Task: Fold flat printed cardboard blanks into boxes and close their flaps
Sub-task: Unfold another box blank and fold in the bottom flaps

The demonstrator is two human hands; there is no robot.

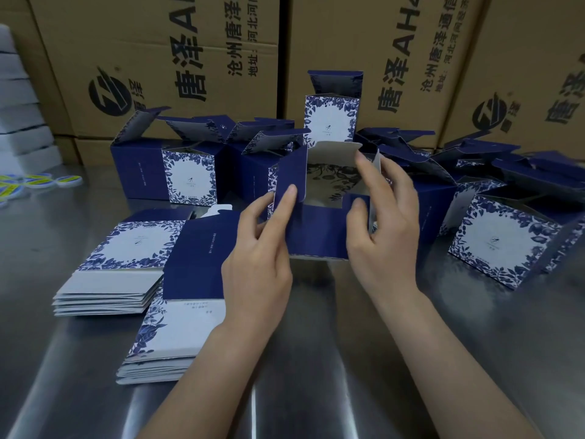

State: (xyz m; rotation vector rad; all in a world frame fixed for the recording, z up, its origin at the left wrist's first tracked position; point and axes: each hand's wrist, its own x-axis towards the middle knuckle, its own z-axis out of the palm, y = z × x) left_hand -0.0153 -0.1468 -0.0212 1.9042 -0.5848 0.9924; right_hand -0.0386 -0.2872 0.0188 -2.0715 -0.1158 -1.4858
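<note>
steel table (316, 359), flat blanks (110, 270), folded boxes (190, 175)

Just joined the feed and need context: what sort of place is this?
Probably a packing or warehouse workstation: big printed shipping cartons behind a steel table, stacks of flat blanks, and many half-folded boxes.

blank stacks (126, 274) left, boxes (190, 172) behind

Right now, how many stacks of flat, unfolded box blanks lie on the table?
2. One stack of blanks lies at the left, floral panel on top. The second stack lies nearer to the person, partly under the left hand. Others may be hidden behind the folded boxes.
</note>
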